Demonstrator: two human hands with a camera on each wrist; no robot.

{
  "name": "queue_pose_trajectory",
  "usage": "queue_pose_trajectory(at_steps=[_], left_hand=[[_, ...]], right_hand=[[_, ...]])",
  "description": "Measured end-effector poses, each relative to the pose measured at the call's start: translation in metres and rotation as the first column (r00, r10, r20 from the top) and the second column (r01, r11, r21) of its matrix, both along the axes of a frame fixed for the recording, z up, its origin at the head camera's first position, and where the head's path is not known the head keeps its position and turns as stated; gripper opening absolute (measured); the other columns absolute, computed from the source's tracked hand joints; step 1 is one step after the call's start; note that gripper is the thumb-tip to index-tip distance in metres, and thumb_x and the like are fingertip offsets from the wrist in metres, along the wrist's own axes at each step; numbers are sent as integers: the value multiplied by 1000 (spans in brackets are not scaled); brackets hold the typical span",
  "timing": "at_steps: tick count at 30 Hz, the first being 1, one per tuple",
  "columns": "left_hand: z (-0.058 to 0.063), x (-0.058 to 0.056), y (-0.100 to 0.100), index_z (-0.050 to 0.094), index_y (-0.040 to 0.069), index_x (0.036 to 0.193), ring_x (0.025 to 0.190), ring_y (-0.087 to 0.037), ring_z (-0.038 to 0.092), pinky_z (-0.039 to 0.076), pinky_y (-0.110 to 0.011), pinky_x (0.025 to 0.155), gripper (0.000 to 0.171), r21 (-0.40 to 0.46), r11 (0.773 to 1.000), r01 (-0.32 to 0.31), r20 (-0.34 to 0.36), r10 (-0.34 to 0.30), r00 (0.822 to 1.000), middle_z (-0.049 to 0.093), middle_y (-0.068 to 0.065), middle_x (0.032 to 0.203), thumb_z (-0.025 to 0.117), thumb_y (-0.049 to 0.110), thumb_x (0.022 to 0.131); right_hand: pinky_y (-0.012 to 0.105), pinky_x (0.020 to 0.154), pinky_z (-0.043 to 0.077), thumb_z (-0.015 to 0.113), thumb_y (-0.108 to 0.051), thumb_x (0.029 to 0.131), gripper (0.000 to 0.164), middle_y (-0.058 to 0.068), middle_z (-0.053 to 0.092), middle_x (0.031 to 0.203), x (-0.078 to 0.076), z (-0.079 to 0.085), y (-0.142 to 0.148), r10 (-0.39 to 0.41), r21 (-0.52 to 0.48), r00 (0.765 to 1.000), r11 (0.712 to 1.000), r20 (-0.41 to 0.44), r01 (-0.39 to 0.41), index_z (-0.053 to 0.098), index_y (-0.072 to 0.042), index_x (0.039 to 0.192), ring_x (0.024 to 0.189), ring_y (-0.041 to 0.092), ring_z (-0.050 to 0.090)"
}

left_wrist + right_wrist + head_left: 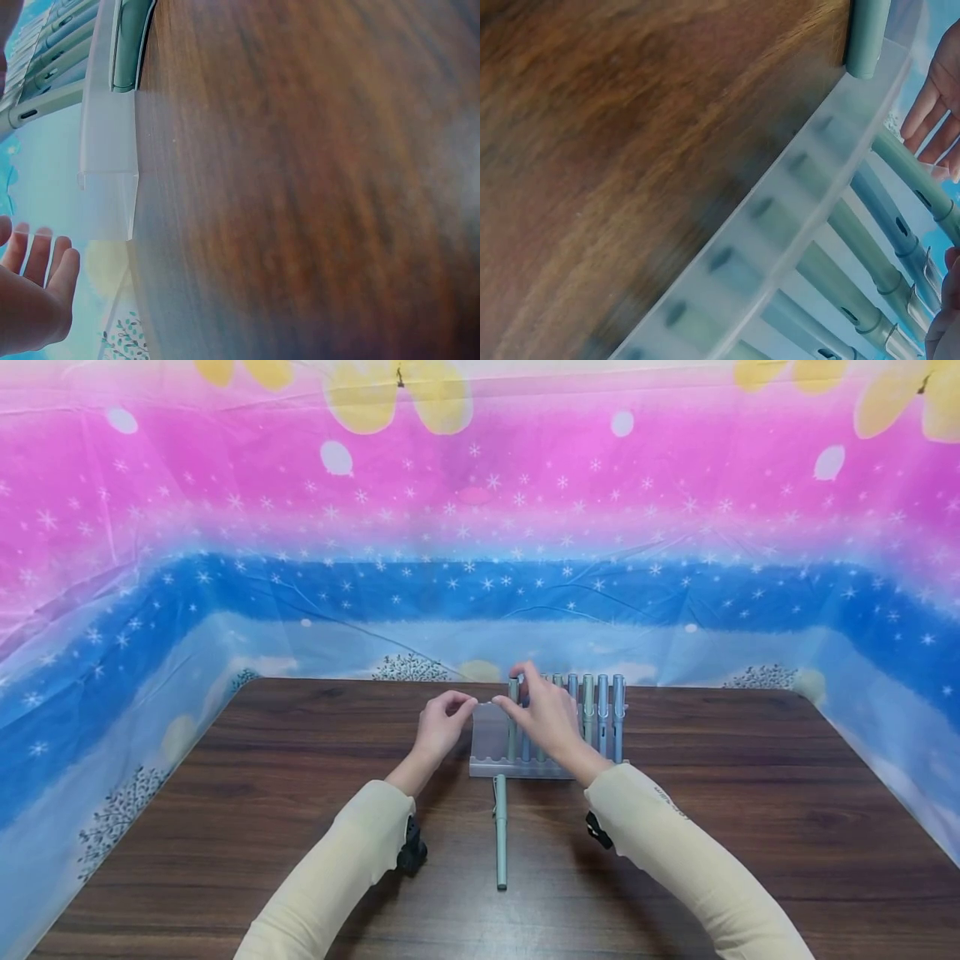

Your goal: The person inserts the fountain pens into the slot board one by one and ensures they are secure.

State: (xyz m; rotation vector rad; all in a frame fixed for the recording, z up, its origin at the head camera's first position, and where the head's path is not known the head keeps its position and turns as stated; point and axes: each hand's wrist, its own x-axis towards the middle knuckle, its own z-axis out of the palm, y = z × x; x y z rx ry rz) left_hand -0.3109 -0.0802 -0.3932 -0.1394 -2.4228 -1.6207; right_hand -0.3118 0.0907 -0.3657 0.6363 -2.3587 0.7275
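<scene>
A clear pen stand (491,767) holds a row of green and blue capped pens (603,727). My left hand (441,723) is at the stand's upper left corner, thumb and index finger pinching its back panel; some fingertips show through the panel in the left wrist view. My right hand (551,717) holds the cap end of the leftmost standing green pen (911,166) between thumb and fingers. That pen sits upright in a slot, its lower end at the ledge. Another green pen (501,839) lies on the table, clip end toward the stand.
The stand is on a dark wood table (300,827). Behind it hangs a pink and blue cloth (420,585) with snowflakes. Dark wrist cameras (411,847) are strapped at the cream sleeves (330,860).
</scene>
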Motion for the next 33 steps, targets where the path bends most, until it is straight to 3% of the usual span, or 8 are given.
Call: queue_pose_trajectory(at_steps=[8,14,23,33], left_hand=[[2,1,0,62,4,96,87,-20,55,43,-34,76,21,5,1000,-3,3,3,1000,61,-7,94,55,22,88],[2,0,0,63,4,95,87,-21,55,43,-35,77,20,3,1000,-9,-2,9,1000,61,-8,94,56,21,87],[1,0,0,63,4,95,87,-20,55,43,-34,76,20,4,1000,-10,-9,10,1000,61,-7,93,56,21,87],[0,0,1,63,4,95,87,-20,55,43,-34,76,20,6,1000,-14,-3,14,1000,61,-7,93,57,22,87]], right_hand=[[24,38,33,61,-32,83,40,-2,56,73,-3,-2,8,59,28,998,998,39,-60,46,-17,116,47,7,41],[25,39,35,63,-22,82,49,-7,50,65,-4,-1,18,114,59,981,991,154,-124,43,-19,126,48,8,42],[27,37,34,61,-24,84,52,-5,48,60,-5,7,21,79,95,951,989,297,-112,39,-22,131,46,12,43],[26,38,34,63,-21,82,54,-3,49,59,-5,12,14,27,123,936,990,350,-74,40,-19,131,47,13,44]])
